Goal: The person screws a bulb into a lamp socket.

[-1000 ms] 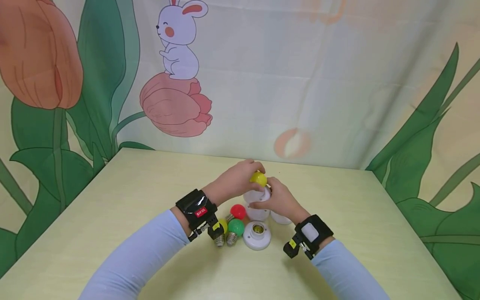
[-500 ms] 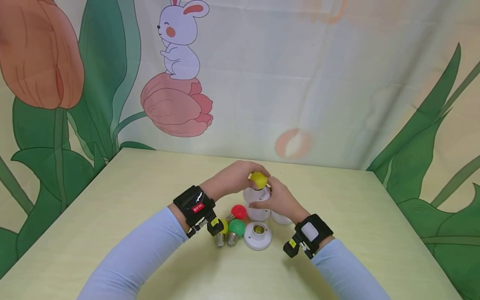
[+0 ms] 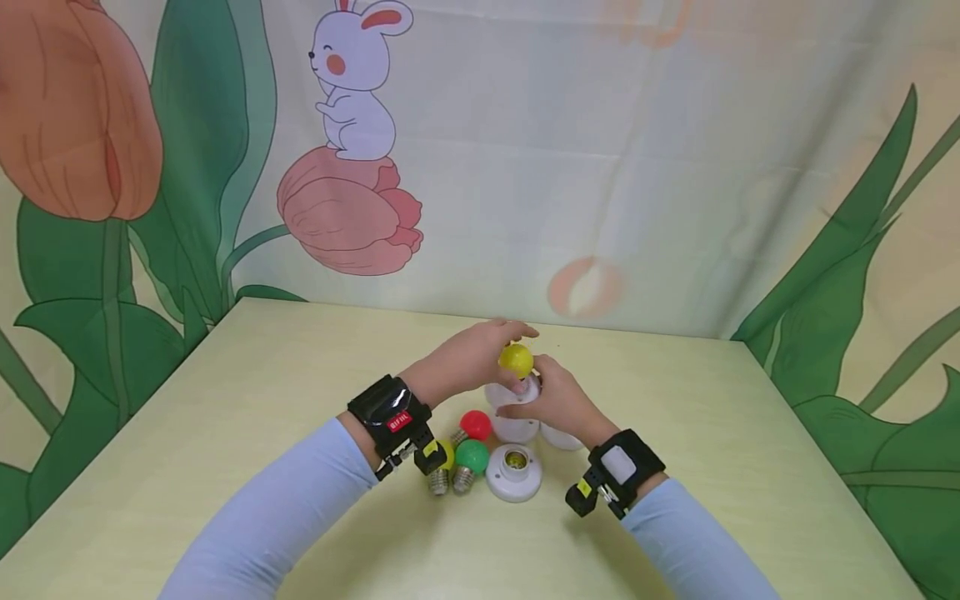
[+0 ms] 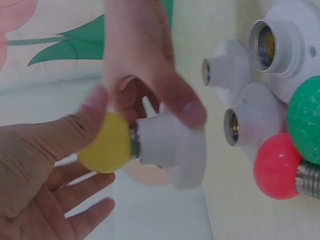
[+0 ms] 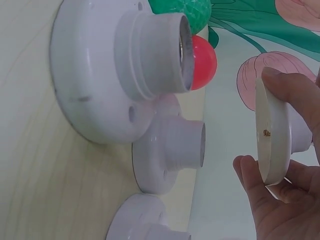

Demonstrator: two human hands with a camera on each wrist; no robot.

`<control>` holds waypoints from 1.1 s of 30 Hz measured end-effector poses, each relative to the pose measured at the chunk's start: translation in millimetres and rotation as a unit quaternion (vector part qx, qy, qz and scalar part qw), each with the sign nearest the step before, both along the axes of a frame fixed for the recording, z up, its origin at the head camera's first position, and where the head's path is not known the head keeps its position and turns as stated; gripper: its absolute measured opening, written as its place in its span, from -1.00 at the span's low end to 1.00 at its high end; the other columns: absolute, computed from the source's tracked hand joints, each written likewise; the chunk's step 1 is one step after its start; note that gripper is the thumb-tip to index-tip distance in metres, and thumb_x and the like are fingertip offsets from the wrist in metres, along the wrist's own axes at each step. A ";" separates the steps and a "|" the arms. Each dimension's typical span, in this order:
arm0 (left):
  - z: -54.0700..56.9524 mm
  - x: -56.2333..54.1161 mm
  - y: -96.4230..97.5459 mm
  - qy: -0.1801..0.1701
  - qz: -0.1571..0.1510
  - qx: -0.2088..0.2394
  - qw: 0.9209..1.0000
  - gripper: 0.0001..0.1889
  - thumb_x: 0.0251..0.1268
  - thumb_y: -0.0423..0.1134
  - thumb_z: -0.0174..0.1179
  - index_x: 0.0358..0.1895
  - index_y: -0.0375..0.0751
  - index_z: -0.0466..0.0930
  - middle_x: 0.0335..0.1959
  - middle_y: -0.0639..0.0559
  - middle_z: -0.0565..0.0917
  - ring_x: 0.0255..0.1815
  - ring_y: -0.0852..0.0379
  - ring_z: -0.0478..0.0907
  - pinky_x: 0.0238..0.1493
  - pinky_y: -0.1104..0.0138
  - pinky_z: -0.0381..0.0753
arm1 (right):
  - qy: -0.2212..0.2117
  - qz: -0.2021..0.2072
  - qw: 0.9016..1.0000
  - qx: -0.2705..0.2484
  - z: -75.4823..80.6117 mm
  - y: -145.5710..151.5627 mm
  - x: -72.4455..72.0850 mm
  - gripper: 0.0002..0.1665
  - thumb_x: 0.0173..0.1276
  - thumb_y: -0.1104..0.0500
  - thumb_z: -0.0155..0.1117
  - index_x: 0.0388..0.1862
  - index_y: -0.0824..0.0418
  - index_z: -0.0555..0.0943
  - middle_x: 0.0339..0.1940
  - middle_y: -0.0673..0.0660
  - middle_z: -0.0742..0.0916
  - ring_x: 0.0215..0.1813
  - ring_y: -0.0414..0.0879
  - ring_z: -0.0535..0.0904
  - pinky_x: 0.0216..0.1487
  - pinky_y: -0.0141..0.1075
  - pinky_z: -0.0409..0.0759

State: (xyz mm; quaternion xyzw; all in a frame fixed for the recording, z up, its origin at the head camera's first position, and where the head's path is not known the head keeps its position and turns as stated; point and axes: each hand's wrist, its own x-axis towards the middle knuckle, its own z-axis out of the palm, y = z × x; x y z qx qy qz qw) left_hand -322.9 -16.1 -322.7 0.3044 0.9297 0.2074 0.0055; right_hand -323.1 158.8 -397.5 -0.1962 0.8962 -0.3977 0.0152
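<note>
In the head view, my right hand (image 3: 558, 396) grips a white lamp holder (image 4: 172, 147) by its round base, raised off the table. A yellow bulb (image 4: 106, 145) sits in the mouth of that holder, a strip of its metal thread showing. My left hand (image 3: 487, 354) is around this bulb with the fingers loosened and spread; its thumb (image 4: 82, 122) lies along the bulb in the left wrist view. In the right wrist view the hollow underside of the held lamp holder (image 5: 272, 132) shows, while the bulb is hidden.
On the table (image 3: 360, 533), a red bulb (image 3: 476, 425), a green bulb (image 3: 472, 457) and a second yellow bulb (image 3: 447, 451) lie left of a lamp holder (image 3: 514, 483). Two more holders stand behind, partly covered by my right hand. A printed cloth (image 3: 660, 192) hangs behind.
The left hand's fingers reached farther over the yellow bulb half a second ago; now they are straighter and looser around it. My right hand keeps its hold on the lamp holder.
</note>
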 end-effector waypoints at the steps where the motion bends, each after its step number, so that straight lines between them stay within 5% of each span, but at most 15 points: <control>1: 1.0 -0.3 -1.2 -0.010 -0.012 0.001 1.000 -0.30 0.07 -0.20 0.45 0.34 -0.01 0.40 0.27 0.01 0.50 0.23 0.06 0.46 0.17 0.28 0.55 | 0.002 0.001 1.000 -0.001 0.1 0.1 0.3 -0.21 -0.01 -0.01 0.60 0.18 0.12 0.43 0.08 0.08 0.59 0.07 -0.03 0.55 0.17 -0.10 0.56; 4: 3.4 -0.6 -4.8 -0.014 -0.047 -0.010 0.999 -0.36 0.13 -0.39 0.37 0.32 0.01 0.44 0.31 0.08 0.49 0.36 0.07 0.38 0.29 0.22 0.45 | 0.004 0.001 1.000 0.000 -0.2 0.7 0.7 -0.09 0.00 -0.02 0.59 0.31 0.09 0.36 0.22 0.07 0.56 0.20 -0.01 0.51 0.24 -0.06 0.51; 9: 4.8 0.5 -5.8 0.005 -0.064 -0.017 0.998 -0.52 0.18 -0.47 0.30 0.19 -0.07 0.57 0.15 0.06 0.62 0.21 0.09 0.50 0.26 0.26 0.48 | 0.006 0.005 1.000 -0.002 -1.9 2.6 0.7 -0.05 -0.01 -0.03 0.59 0.36 0.02 0.34 0.26 0.05 0.54 0.25 -0.01 0.49 0.27 -0.06 0.49; 24: 3.0 -0.5 -0.5 0.014 0.000 -0.032 0.999 -0.50 0.13 -0.08 0.40 0.15 -0.11 0.56 0.00 0.01 0.58 -0.11 0.12 0.51 -0.09 0.42 0.59 | 0.000 -0.005 1.000 0.008 1.6 0.6 4.0 -0.25 -0.01 -0.01 0.59 0.14 0.11 0.46 0.03 0.07 0.59 0.03 -0.04 0.55 0.12 -0.13 0.57; 33: 4.3 -3.1 -6.6 0.032 -0.085 -0.046 0.995 -0.50 0.17 -0.43 0.33 0.20 0.03 0.59 0.13 0.09 0.59 0.20 0.12 0.49 0.18 0.34 0.53 | -0.005 -0.005 1.000 0.007 -0.9 1.8 3.3 0.03 -0.02 -0.03 0.60 0.41 0.07 0.29 0.31 0.08 0.52 0.26 0.02 0.48 0.27 -0.03 0.48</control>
